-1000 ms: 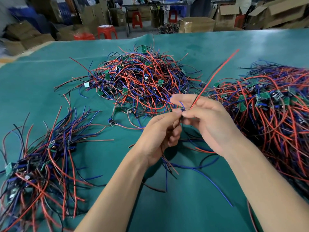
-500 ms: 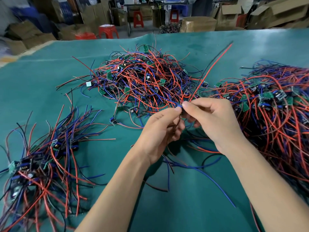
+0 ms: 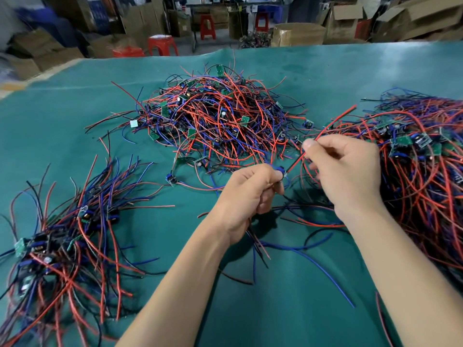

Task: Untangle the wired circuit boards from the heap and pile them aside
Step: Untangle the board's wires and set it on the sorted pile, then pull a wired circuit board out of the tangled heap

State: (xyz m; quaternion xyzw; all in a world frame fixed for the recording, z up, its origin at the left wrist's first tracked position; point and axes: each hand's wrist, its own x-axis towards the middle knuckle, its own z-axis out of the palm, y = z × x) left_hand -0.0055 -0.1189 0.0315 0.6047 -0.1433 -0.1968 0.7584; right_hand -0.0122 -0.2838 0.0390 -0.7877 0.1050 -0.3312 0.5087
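My left hand [image 3: 246, 196] pinches a small wired circuit board [image 3: 281, 172] at its fingertips, with blue and red leads trailing down under the wrist. My right hand [image 3: 345, 171] is closed on that board's red wire [image 3: 333, 122], which runs up and right from the board. A tangled heap [image 3: 220, 118] of boards with red, blue and black wires lies behind the hands at centre. A larger heap [image 3: 426, 171] spreads along the right. A sorted pile [image 3: 65, 236] with wires laid roughly parallel lies at the left.
Everything rests on a green table cover [image 3: 75, 136]. Loose blue and red wires [image 3: 313, 254] lie beneath my forearms. Beyond the table's far edge stand cardboard boxes [image 3: 298, 33] and red stools [image 3: 161, 43].
My hands have drawn apart: the right slid out along the red wire away from the board held in the left. The wire's free end now points lower and further right.
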